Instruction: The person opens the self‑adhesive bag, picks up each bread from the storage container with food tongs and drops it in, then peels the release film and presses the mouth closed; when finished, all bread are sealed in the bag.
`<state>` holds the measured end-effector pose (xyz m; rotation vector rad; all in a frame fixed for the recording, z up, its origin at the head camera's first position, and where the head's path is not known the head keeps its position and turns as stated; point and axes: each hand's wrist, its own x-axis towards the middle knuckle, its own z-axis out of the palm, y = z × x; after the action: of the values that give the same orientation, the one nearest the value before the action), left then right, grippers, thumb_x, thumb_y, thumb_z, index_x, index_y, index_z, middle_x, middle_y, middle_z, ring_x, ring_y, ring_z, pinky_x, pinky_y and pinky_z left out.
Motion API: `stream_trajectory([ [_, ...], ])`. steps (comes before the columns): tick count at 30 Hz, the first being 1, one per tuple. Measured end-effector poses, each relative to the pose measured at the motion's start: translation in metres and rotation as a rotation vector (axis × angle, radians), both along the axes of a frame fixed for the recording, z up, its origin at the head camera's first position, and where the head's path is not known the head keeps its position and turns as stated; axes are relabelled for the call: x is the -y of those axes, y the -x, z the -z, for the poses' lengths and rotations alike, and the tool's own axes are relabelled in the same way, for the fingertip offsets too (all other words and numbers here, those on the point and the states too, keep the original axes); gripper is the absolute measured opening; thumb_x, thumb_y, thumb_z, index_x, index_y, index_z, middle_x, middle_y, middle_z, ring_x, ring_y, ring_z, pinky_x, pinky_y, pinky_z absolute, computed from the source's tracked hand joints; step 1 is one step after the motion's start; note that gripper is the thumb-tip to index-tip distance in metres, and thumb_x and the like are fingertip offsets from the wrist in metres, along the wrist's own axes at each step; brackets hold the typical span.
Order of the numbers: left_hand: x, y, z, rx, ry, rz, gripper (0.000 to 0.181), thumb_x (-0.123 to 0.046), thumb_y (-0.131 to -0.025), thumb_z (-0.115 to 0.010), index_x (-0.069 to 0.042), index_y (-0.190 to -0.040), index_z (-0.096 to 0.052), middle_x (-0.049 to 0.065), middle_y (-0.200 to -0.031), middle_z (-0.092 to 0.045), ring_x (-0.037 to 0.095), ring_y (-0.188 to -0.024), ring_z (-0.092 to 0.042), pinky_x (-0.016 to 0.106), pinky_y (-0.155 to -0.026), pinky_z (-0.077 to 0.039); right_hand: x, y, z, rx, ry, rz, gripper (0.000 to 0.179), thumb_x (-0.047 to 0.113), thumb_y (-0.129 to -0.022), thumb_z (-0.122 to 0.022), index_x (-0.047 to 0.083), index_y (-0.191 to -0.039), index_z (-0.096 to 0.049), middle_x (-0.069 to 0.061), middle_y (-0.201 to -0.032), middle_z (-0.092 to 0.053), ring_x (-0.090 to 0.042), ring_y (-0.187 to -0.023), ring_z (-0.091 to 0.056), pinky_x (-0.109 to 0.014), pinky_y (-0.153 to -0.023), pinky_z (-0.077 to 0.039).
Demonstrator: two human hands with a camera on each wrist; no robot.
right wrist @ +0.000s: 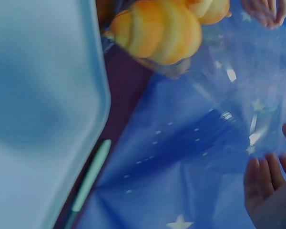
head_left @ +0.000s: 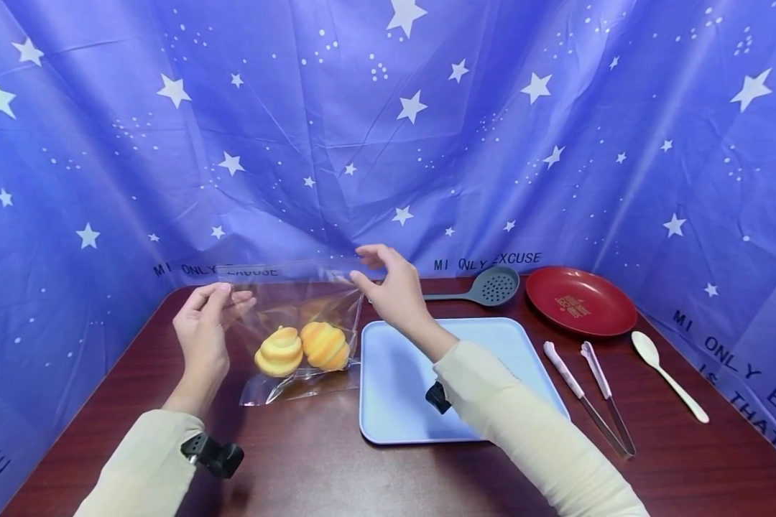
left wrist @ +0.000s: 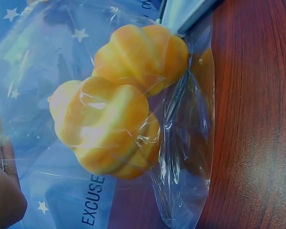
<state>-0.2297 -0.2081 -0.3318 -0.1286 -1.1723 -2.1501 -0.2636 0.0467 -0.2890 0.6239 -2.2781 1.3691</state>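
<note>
Table (head_left: 297, 459): 1 clear bag (head_left: 297, 305) w/ 2 buns (head_left: 279, 353) (head_left: 325, 346), pinched by L hand (head_left: 203, 327).

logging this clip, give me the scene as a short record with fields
left hand: pinches the clear bag at its upper left side
right hand: thumb and fingers apart, near the bag's upper right corner
bag contents: two yellow bun-shaped pieces
tray: light blue, right of the bag
beyond tray: grey skimmer
right of tray: tongs, cream spoon, red plate
</note>
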Motion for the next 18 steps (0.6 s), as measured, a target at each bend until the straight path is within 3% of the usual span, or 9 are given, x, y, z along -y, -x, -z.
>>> stream_trajectory([
  [4,0.002,-0.001,0.000,0.017,0.015,0.003,0.011,0.008,-0.097,-0.060,0.008,-0.093,-0.069,0.013,-0.072,-0.073,0.019,-0.064,-0.074,0.030,-0.067,-0.061,0.014,-0.007,-0.010,-0.142,-0.069,0.009,0.028,0.014,-0.091,-0.076,0.009,-0.118,-0.072,-0.008,-0.116,-0.067,-0.026,-0.111,-0.061,-0.041,-0.094,-0.049],
  [9,0.004,-0.002,-0.001,0.019,0.024,0.009,0.011,0.008,-0.098,-0.058,0.010,-0.096,-0.069,0.013,-0.073,-0.073,0.019,-0.063,-0.074,0.030,-0.067,-0.061,0.034,-0.015,-0.018,-0.234,-0.163,-0.042,0.018,0.015,-0.091,-0.076,0.011,-0.109,-0.076,-0.004,-0.114,-0.068,-0.023,-0.111,-0.059,-0.039,-0.096,-0.048],
  [15,0.004,-0.002,-0.001,0.002,0.027,0.024,0.014,0.005,-0.099,-0.059,0.004,-0.090,-0.069,0.013,-0.074,-0.073,0.019,-0.065,-0.074,0.030,-0.066,-0.061,0.057,-0.021,-0.025,-0.265,-0.289,-0.143,0.014,0.017,-0.094,-0.075,0.012,-0.107,-0.077,-0.002,-0.111,-0.070,-0.019,-0.108,-0.061,-0.031,-0.093,-0.048],
  [18,0.003,-0.003,-0.001,-0.018,0.027,0.032,0.012,0.006,-0.099,-0.060,0.007,-0.091,-0.069,0.013,-0.075,-0.073,0.019,-0.065,-0.074,0.030,-0.067,-0.061,0.069,-0.023,-0.028,-0.254,-0.333,-0.177,0.014,0.018,-0.094,-0.074,0.013,-0.107,-0.077,0.000,-0.112,-0.071,-0.018,-0.109,-0.061,-0.027,-0.093,-0.047],
])
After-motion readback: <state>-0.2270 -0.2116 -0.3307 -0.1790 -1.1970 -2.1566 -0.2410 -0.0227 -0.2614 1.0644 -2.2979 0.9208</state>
